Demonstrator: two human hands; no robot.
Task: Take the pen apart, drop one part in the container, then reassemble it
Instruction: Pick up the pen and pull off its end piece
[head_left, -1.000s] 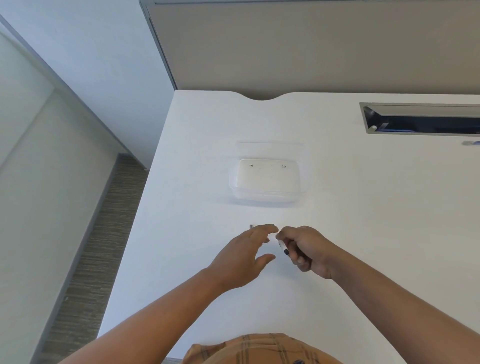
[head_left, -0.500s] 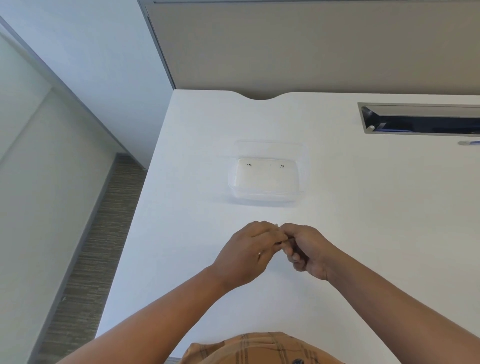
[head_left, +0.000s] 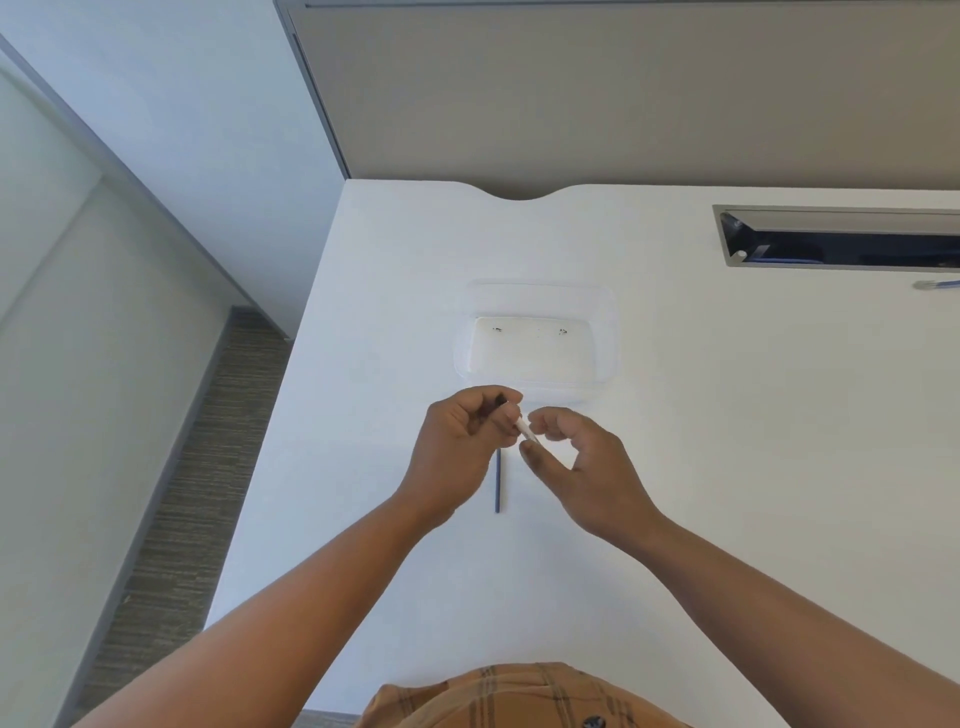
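Note:
My left hand (head_left: 457, 447) is closed around a pale pen barrel (head_left: 523, 428), whose dark tip (head_left: 501, 400) sticks out past the fingers toward the container. My right hand (head_left: 582, 467) meets the barrel's near end, with thumb and forefinger pinching it and the other fingers curled loosely. A thin blue ink refill (head_left: 497, 483) lies on the white desk (head_left: 727, 467) below and between the hands, partly hidden by the left hand. The clear plastic container (head_left: 608, 358) stands just beyond the hands and holds nothing large; two tiny dark specks show on its floor.
A grey cable slot (head_left: 831, 262) is cut into the desk at the far right, with another blue pen (head_left: 935, 284) lying just in front of it. A beige partition rises behind the desk. The desk's left edge drops to a carpeted floor.
The hands, pressed together half a second ago, have drawn slightly apart and moved toward the container. The barrel now shows between them and the refill on the desk is uncovered.

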